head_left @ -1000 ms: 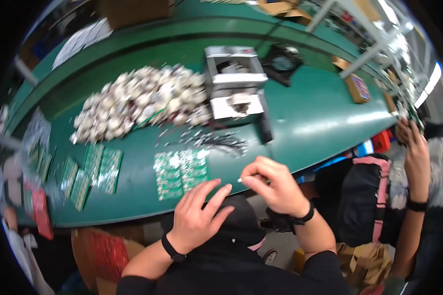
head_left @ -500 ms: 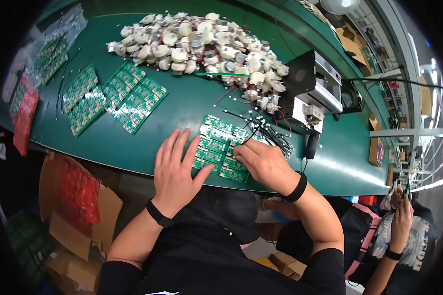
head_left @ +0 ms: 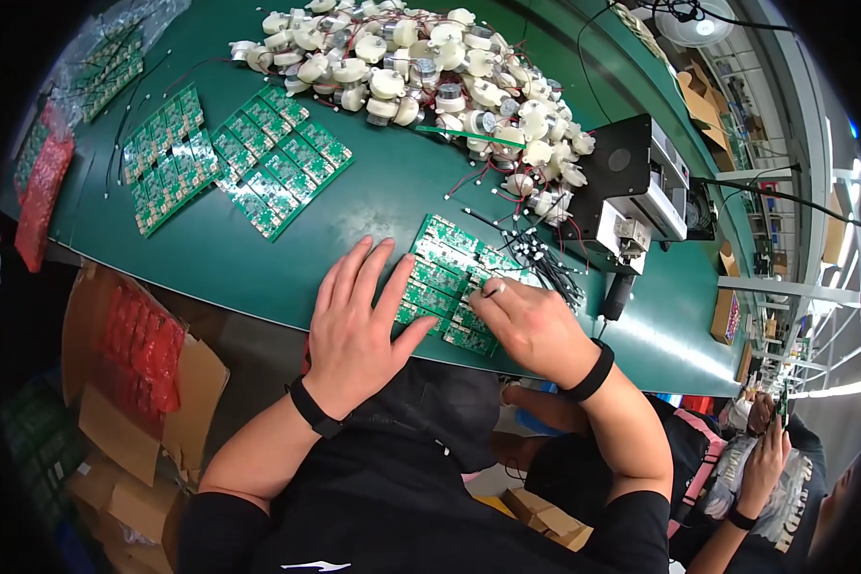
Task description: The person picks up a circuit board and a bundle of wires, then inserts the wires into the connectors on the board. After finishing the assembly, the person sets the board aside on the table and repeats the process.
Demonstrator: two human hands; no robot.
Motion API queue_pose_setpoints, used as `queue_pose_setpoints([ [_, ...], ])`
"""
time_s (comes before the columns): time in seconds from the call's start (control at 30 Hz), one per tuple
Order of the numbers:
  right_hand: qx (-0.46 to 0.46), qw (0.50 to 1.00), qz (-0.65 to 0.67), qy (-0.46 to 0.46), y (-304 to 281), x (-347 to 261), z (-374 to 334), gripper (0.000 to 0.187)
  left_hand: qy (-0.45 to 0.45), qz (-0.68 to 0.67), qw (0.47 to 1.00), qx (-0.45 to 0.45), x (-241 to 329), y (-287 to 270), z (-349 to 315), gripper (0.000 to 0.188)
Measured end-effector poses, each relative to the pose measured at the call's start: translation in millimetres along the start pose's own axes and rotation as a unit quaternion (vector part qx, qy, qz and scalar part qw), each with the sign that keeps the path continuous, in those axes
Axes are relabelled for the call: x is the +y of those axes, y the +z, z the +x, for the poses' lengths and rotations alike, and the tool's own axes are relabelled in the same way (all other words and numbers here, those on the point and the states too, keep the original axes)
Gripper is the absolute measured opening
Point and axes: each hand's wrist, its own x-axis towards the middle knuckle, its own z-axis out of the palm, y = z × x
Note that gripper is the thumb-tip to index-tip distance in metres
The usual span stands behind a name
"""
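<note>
A green circuit board panel (head_left: pixel 438 275), split into rows of small boards, lies flat near the table's front edge. My left hand (head_left: pixel 359 311) is open, its fingers spread over the panel's left side. Over the right part of the panel, my right hand (head_left: pixel 538 327) is closed in a pinch. A short bit of black cable shows at its fingertips; the rest is hidden by the hand. Just beyond that hand lies a bundle of loose black cables (head_left: pixel 550 268) with white ends.
A heap of white motors (head_left: pixel 387 84) with red wires covers the back. At right stands a black and silver machine (head_left: pixel 646 177). More board panels (head_left: pixel 282 163) lie to the left, near a red-wrapped bundle (head_left: pixel 46 196). A cardboard box (head_left: pixel 120 435) sits below; a co-worker's hand (head_left: pixel 765 464) shows at right.
The view has shifted, so the table's things sit differently in the picture. My right fingers remain pinched over the panel, and less of the black cable shows. My left hand stays on the panel's edge.
</note>
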Motion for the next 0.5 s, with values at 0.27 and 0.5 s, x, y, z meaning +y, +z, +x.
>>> queue_pose_setpoints([
  [0.27,-0.06,0.995,-0.08,-0.005,-5,-16,5,0.018,-0.014,-0.017,1.0,0.0,-1,2,-2,0.069],
  [0.5,-0.073,0.995,-0.062,0.026,-4,-18,11,0.017,-0.001,-0.01,1.0,0.0,-2,-1,0,0.065],
])
